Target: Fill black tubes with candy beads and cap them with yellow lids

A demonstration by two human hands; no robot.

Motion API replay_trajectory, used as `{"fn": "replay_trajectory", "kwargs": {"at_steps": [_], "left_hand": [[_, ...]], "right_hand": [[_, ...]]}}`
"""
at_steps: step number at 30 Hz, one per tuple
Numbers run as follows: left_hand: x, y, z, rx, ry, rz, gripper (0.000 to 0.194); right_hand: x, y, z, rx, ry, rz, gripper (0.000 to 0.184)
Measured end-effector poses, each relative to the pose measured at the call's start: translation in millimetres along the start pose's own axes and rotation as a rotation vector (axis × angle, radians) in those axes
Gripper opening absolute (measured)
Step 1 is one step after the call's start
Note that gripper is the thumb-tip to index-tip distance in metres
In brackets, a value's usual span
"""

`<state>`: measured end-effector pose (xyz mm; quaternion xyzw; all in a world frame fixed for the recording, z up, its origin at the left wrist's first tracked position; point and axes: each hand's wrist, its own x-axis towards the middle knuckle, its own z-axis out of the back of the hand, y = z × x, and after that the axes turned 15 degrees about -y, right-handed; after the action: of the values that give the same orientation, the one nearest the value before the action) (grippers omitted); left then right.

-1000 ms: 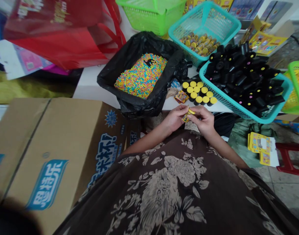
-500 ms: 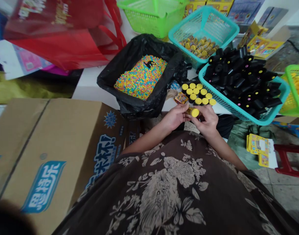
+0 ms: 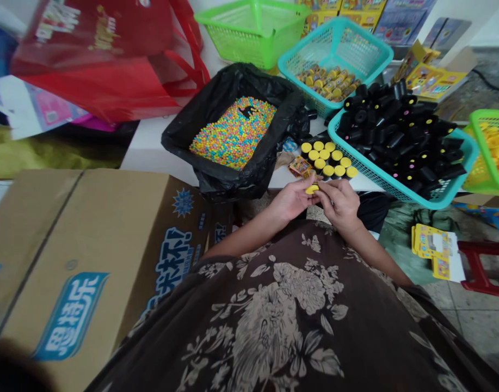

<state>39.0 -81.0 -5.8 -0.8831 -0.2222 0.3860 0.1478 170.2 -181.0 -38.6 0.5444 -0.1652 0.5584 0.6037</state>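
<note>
Since the earlier view, the yellow cap (image 3: 312, 189) has shifted left and turned, its long axis lying sideways. It sits nearer the left hand (image 3: 292, 198), whose fingers pinch it; the right hand (image 3: 339, 204) stays just beside it, fingers curled.

A white table (image 3: 147, 149) carries many things. On it is a black plastic bag (image 3: 228, 81) with small colourful candies inside, and a green plastic basket (image 3: 249, 38). There are also two teal plastic baskets (image 3: 306, 41) (image 3: 380, 173) with tubes inside. Between them and the bag stand yellow-capped black tubes (image 3: 325, 158) upright, and just beside these lies a small printed packet (image 3: 299, 167).
</note>
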Motion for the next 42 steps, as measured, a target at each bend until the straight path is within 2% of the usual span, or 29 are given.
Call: {"fn": "replay_trajectory", "kwargs": {"at_steps": [4, 10, 13, 16, 20, 24, 27, 36, 42], "left_hand": [[-1.9, 2.4, -5.1, -0.004, -0.004, -0.027, 0.008], [-6.8, -0.5, -8.9, 0.026, 0.054, 0.021, 0.017], [-6.2, 2.5, -11.2, -0.012, 0.01, -0.011, 0.018], [-5.8, 9.4, -13.0, -0.042, -0.035, -0.055, 0.018], [-7.4, 16.0, -11.0, 0.012, -0.046, -0.038, 0.024], [-8.3, 13.3, -5.9, 0.039, -0.097, -0.095, 0.016], [-7.3, 7.8, -3.6, 0.049, -0.093, -0.107, 0.011], [-3.7, 6.8, -3.3, 0.08, -0.107, -0.103, 0.018], [-2.9, 14.8, 0.1, 0.095, -0.127, -0.097, 0.021]], "right_hand": [[-0.9, -0.5, -3.2, -0.021, -0.031, 0.038, 0.026], [0.1, -0.2, -1.6, -0.03, -0.052, 0.052, 0.029], [0.4, -0.2, -2.8, -0.075, -0.03, 0.064, 0.027], [-0.5, -1.1, -4.6, -0.027, -0.02, 0.05, 0.025], [-3.8, -5.4, -4.6, 0.026, -0.049, 0.051, 0.023], [-4.7, -7.3, -2.5, 0.0, 0.0, -0.002, 0.024], [-2.6, -5.0, -1.9, 0.011, -0.014, -0.04, 0.028], [-3.0, -5.4, -4.6, 0.064, 0.01, -0.026, 0.025], [-5.1, -10.8, -1.9, -0.021, 0.013, 0.093, 0.023]]}}
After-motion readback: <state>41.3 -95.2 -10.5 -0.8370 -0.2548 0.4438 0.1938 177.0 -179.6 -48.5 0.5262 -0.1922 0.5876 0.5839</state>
